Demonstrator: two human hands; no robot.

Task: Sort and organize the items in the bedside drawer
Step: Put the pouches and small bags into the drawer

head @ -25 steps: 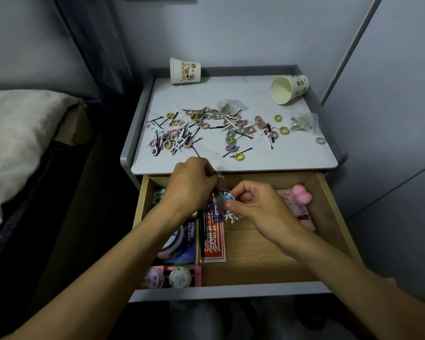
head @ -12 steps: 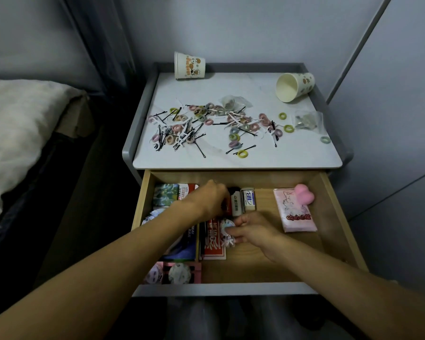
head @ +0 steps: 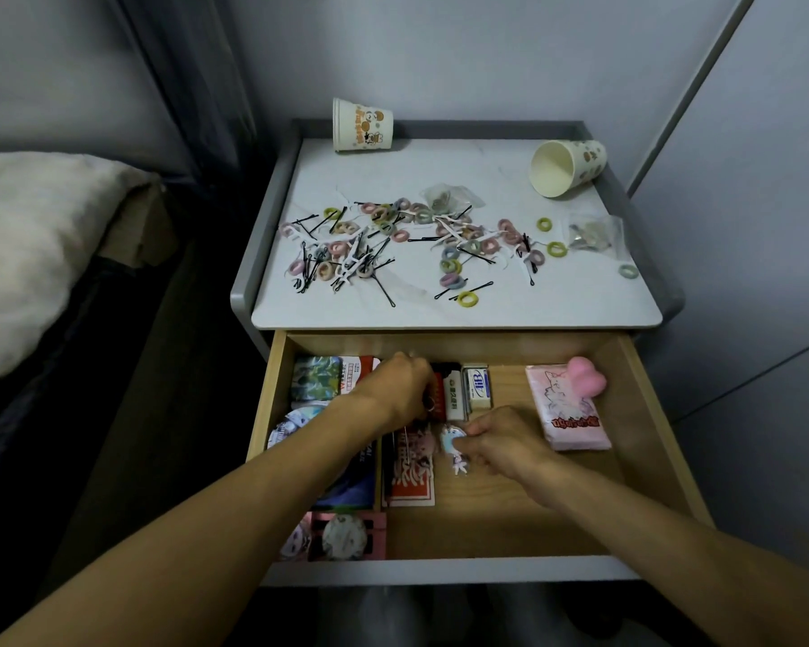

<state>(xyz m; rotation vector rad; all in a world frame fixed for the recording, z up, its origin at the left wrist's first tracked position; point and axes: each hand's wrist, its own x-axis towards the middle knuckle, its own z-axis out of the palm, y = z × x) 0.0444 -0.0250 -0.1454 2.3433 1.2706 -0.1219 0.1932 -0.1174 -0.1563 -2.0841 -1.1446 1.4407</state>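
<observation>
The wooden bedside drawer point(head: 645, 413) is pulled open below the nightstand top point(head: 463, 301). Both my hands are inside it. My left hand point(head: 400, 389) is curled over the ring end of a keychain near the red and white small boxes point(head: 454, 394). My right hand point(head: 505, 441) pinches the small cartoon figure charm point(head: 454, 448), which lies on the drawer floor beside a red card pack point(head: 412, 478). A pink tissue pack point(head: 566, 413) with a pink heart-shaped piece point(head: 584, 378) lies at the right.
Hair ties and black bobby pins point(head: 393, 240) are scattered over the nightstand top, with two paper cups point(head: 566, 168) lying on their sides and small plastic bags. Packets, a tape roll and a pink box fill the drawer's left side. A bed point(head: 29, 254) is to the left.
Both hands came down from above the drawer's front, carrying the keychain, to the drawer floor. The charm now lies flat beside the red card pack.
</observation>
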